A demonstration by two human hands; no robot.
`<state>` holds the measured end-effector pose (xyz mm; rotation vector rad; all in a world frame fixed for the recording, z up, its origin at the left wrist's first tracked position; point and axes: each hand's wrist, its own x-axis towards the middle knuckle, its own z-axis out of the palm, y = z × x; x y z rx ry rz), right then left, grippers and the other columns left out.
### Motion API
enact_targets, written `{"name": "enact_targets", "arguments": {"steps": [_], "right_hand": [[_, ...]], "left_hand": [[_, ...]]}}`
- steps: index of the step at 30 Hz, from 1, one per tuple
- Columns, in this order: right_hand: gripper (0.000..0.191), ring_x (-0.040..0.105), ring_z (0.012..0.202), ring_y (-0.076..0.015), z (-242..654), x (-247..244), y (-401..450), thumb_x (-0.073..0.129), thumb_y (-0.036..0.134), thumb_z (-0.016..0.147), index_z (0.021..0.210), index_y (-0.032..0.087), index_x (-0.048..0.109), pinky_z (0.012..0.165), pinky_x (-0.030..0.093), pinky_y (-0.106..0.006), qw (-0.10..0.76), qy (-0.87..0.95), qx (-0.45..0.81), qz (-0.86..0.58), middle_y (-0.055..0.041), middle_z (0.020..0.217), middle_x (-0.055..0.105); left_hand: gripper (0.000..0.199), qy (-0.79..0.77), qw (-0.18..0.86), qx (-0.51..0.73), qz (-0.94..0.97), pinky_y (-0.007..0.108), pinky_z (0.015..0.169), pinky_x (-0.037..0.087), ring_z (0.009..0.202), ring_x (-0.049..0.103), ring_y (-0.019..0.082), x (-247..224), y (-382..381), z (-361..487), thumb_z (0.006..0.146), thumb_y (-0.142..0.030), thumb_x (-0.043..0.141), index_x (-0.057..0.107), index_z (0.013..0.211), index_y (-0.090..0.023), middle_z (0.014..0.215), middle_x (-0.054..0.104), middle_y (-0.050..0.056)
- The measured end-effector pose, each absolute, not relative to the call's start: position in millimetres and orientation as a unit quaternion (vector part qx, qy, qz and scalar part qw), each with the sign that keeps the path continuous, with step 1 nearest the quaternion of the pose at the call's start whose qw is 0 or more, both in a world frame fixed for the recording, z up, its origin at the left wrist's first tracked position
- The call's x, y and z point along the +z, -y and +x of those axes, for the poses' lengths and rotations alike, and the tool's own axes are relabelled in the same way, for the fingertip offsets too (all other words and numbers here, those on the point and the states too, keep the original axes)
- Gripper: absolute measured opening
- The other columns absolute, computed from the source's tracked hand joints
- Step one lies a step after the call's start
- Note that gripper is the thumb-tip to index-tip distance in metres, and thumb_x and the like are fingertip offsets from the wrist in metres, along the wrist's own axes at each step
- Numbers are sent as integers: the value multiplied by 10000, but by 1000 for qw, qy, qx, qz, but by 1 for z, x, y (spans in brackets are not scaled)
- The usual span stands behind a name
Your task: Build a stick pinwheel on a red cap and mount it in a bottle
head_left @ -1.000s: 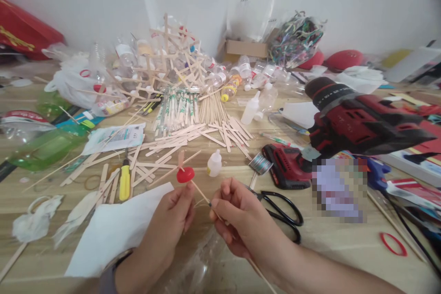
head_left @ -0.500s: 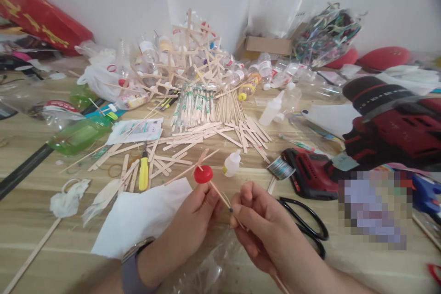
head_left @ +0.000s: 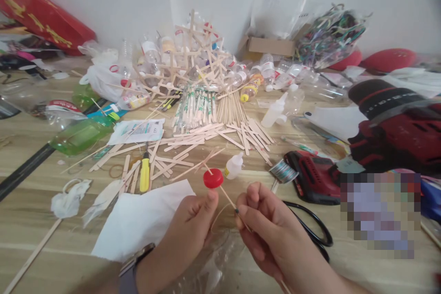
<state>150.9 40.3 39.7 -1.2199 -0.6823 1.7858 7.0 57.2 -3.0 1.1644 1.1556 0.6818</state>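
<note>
A red bottle cap (head_left: pixel 213 178) sits on a thin wooden stick (head_left: pixel 228 197) that passes through it. My right hand (head_left: pixel 267 225) pinches the stick lower down, beside a small dark spot on it. Just below the cap is my left hand (head_left: pixel 193 220), its thumb raised and the other fingers curled out of sight; whether it grips anything is hidden. A thin pale strand curves between the two hands. Behind the cap lie crossed flat sticks (head_left: pixel 200 164) and a small glue bottle (head_left: pixel 234 166).
White paper (head_left: pixel 144 216) lies by my left forearm, with a yellow screwdriver (head_left: pixel 144 174) beyond. Black-handled scissors (head_left: pixel 315 227) and a red power drill (head_left: pixel 396 128) are on the right. Wooden sticks (head_left: pixel 196 105) and plastic bottles (head_left: pixel 151 55) fill the back.
The cap has tilted and shifted slightly right, and more stick shows between it and my right hand. My left thumb now points up, with the fingers drawn away from the stick.
</note>
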Motion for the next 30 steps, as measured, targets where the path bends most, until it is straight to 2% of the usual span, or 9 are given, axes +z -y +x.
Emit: {"name": "enact_targets", "arguments": {"steps": [3,6,10,16,19,23,26,30], "right_hand": [[328,323,325,26,150,41,-41,654,269,805,787,235,328,264,207,-21,426,273,708,-492,132,614,520],[328,329,323,27,150,41,-41,660,273,800,786,233,335,262,210,-23,434,271,700,-498,127,628,527],[319,327,323,25,150,42,-42,661,271,806,788,234,344,269,213,-28,442,273,691,-503,121,636,545],[355,318,323,15,152,40,-43,695,302,790,779,238,346,279,199,-40,454,271,689,-496,127,589,516],[367,322,326,0,152,38,-43,699,313,793,783,247,339,274,195,-47,449,265,692,-499,126,559,503],[369,320,332,4,152,38,-43,697,307,796,787,247,333,274,196,-45,441,265,693,-505,112,585,534],[369,319,332,3,152,40,-43,696,307,793,787,248,332,276,195,-47,443,267,692,-504,110,583,538],[375,314,327,4,153,40,-42,703,299,787,778,248,332,280,189,-48,448,266,691,-502,129,553,481]], "left_hand": [[615,-530,591,335,508,276,481,229,462,303,116,-5,-57,7,856,-718,317,334,488,-225,455,316,-52],[525,-556,541,370,511,269,529,287,555,364,133,-8,-58,7,885,-671,346,421,634,-216,589,402,-42],[397,-551,561,381,486,261,529,295,566,369,131,-11,-59,8,930,-587,356,461,813,-222,653,433,-53],[490,-604,508,414,454,273,528,270,541,340,135,-13,-60,6,906,-611,378,385,610,-220,557,352,-54],[534,-591,526,404,459,279,517,250,511,321,133,-14,-59,3,883,-627,409,352,538,-224,507,330,-52],[599,-581,539,396,464,287,520,239,493,311,130,-15,-58,2,901,-644,334,324,476,-222,470,321,-42],[561,-591,531,430,429,279,516,232,510,303,124,-16,-59,4,908,-621,361,322,521,-217,503,320,-51],[401,-588,557,446,381,245,499,261,517,308,115,-15,-62,10,901,-578,445,431,724,-218,559,356,-80]]}}
